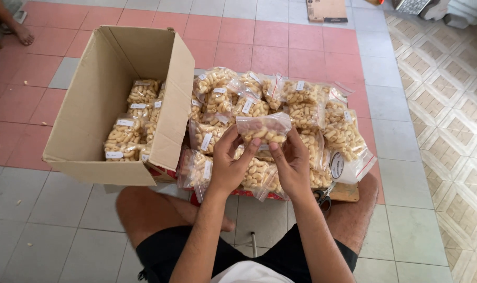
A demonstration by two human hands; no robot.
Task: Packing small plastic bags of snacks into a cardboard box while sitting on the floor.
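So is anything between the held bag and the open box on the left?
Nothing visible. Both hands, left and right, hold the bag above the pile of bags. The box opens toward the pile, and its flap is swung aside.

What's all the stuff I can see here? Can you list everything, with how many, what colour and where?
held bag: one, clear plastic with pale yellow snacks, between both hands at centre
pile of bags: many, clear with pale yellow snacks and small white labels, on the floor ahead of the person
cardboard box: one, brown, open, on the left, with several more bags stacked inside
tape roll: one, clear, at the right edge of the pile
scissors: one pair, dark handles, by the right knee, partly hidden
flat cardboard: one piece, brown, far top
tiled floor: pink and grey, patterned on the right
another person's foot: one, top left corner
left hand: holds the bag from below
right hand: holds the bag too
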